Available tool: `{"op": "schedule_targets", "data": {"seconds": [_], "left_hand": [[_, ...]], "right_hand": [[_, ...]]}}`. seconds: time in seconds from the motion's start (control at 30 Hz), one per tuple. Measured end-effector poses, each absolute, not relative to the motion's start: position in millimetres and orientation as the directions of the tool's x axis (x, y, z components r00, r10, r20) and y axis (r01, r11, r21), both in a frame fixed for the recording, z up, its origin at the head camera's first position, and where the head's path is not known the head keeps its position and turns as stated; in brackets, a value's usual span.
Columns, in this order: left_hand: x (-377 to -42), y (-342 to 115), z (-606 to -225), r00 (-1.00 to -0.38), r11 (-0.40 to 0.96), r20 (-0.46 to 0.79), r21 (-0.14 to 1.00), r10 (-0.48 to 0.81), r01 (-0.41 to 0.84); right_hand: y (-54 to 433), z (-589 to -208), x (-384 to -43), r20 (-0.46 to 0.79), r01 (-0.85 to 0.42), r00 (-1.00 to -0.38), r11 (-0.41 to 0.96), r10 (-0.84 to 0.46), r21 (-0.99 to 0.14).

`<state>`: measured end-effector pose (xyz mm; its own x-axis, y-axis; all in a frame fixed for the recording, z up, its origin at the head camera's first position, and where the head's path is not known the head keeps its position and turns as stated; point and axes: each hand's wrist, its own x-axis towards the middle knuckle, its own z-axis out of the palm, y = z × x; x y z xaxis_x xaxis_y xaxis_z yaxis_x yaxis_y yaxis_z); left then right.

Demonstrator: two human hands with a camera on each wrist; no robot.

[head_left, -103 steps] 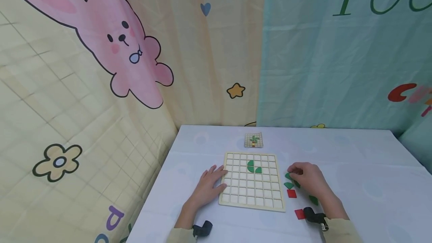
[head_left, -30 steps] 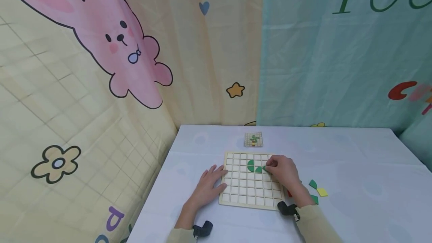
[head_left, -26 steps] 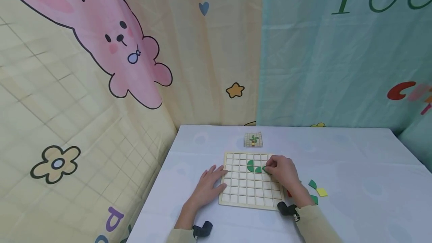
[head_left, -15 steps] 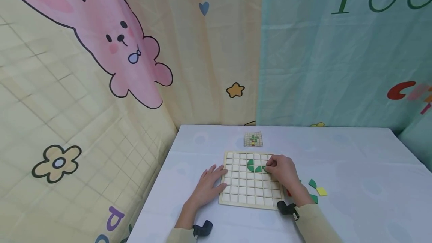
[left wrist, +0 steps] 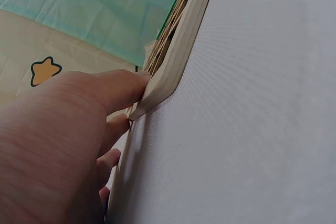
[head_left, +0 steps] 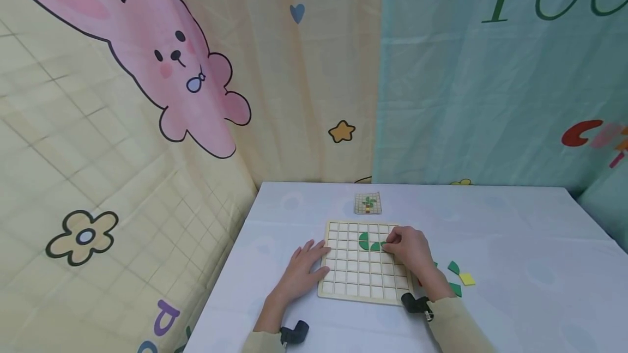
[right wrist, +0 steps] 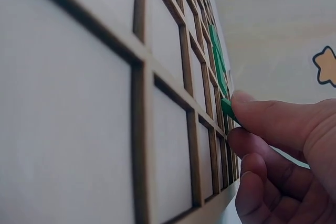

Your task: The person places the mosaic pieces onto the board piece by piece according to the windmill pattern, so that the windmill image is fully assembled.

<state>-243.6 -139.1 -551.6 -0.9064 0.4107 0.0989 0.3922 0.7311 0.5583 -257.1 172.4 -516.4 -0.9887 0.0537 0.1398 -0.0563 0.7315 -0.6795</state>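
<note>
A pale wooden grid board lies on the table. My left hand rests on its left edge with fingers spread; in the left wrist view the thumb touches the frame near the corner. Over the upper right of the grid, my right hand pinches a small green tile between thumb and forefinger. That tile is tilted, right at a cell, and partly covered by the fingertips. Just left of it sit a green rounded tile and green tiles forming a half circle in the grid.
Behind the board lies a small pattern card with a printed grid. Right of the board are loose green tiles and a yellow square tile. My right forearm partly hides more pieces there. Printed curtains stand behind the table.
My right hand has moved left from the loose tiles onto the board with a green tile, then shifted slightly at the cell. The left hand has stayed in place.
</note>
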Motion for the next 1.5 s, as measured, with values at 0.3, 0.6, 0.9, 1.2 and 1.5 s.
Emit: {"op": "schedule_targets", "data": {"seconds": [0.3,0.6,0.9,1.2,1.5], "left_hand": [[-243,-140,-550,-0.901,0.717,0.117,0.566,0.418,0.407],[-243,-139,-552,-0.901,0.722,0.116,0.56,0.419,0.408],[-244,-140,-552,-0.9,0.723,0.126,0.554,0.418,0.413],[-244,-141,-552,-0.901,0.731,0.109,0.547,0.421,0.408],[-243,-139,-551,-0.9,0.726,0.115,0.552,0.421,0.41]], "right_hand": [[173,-521,-257,0.078,-0.03,-0.997,0.732,0.031,-0.68],[176,-516,-256,0.043,-0.003,-0.998,0.733,0.036,-0.68],[190,-511,-251,0.029,0.029,-0.997,0.724,0.068,-0.689],[210,-503,-238,0.082,-0.017,-0.995,0.742,0.051,-0.67],[230,-503,-224,0.034,0.023,-0.998,0.76,0.059,-0.65]]}}
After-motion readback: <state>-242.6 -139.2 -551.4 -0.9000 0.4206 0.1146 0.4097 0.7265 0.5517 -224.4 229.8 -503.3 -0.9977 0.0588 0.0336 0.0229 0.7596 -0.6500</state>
